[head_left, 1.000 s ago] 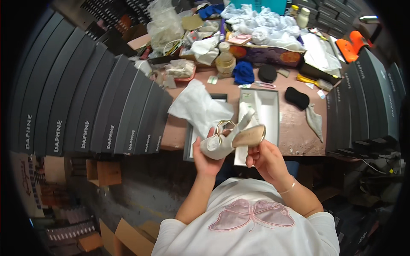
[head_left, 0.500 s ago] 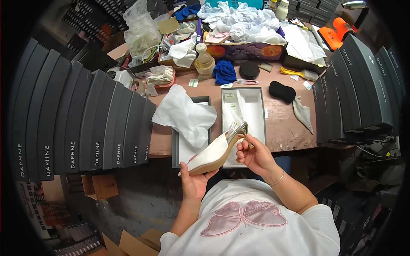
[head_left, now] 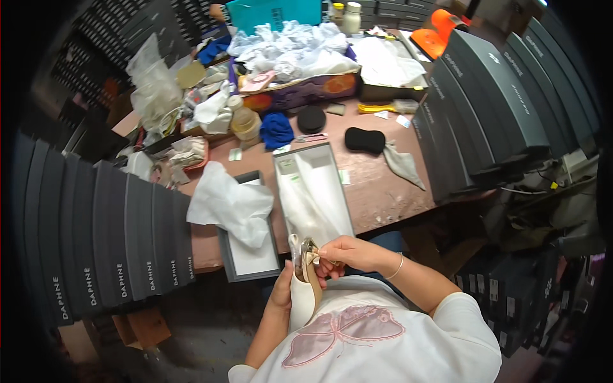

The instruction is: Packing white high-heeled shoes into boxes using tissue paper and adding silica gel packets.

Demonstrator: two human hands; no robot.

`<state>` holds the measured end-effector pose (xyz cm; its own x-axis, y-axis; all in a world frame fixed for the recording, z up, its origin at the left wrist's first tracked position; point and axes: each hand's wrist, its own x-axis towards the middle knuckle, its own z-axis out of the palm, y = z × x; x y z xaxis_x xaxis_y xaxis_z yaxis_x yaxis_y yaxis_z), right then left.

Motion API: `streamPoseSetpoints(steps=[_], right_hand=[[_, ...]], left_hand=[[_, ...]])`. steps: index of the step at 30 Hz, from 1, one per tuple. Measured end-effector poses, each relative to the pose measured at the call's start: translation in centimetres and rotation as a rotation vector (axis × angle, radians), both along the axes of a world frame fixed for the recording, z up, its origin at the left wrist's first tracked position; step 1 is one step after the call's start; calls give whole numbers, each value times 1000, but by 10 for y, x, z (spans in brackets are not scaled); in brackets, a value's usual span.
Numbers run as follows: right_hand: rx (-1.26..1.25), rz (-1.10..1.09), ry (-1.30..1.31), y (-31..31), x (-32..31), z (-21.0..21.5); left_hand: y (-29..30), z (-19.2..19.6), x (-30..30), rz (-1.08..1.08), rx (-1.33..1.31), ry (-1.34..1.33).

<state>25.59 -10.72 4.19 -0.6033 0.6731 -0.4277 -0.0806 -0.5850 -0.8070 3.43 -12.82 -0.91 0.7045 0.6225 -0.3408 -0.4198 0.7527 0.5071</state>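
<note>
A white slingback shoe (head_left: 304, 299) with a tan sole is held close against my shirt, its heel end pointing away from me and its toe toward me. My left hand (head_left: 282, 288) is closed around the shoe's left side. At the heel end, the fingers of my right hand (head_left: 337, 255) are pinched on the strap; the fingertips are partly hidden. Just beyond the shoe, an open shoe box (head_left: 345, 210) with white tissue inside lies on the table. Left of it is a second grey box part (head_left: 258, 262) with crumpled white paper (head_left: 231, 203) over it.
Stacks of dark shoe boxes stand at the left (head_left: 108, 236) and right (head_left: 472, 108). Across the table (head_left: 383, 204) lie a black sponge (head_left: 364, 140), a grey cloth (head_left: 401, 165), a blue cloth (head_left: 276, 131), a round black tin (head_left: 311, 119) and a yellow-handled brush (head_left: 377, 108).
The shoe has swung from a slant to nearly lengthwise and come closer to my body. Both hands moved with it. The whole view has shifted and tilted.
</note>
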Motion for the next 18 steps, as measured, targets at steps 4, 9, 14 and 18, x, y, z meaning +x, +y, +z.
streamPoseSetpoints(steps=[4,9,14,18], right_hand=[[605,-243,-634,23,52,-19],[960,-753,-1390,99,188,-98],[927,-643,-1493,128,211,-152],[902,-690,-1560,132,230,-182]], left_hand=[[7,2,10,8,110,155],[31,23,28,226,-126,52],[32,30,45,236,-150,74],[27,36,55,228,-198,87]])
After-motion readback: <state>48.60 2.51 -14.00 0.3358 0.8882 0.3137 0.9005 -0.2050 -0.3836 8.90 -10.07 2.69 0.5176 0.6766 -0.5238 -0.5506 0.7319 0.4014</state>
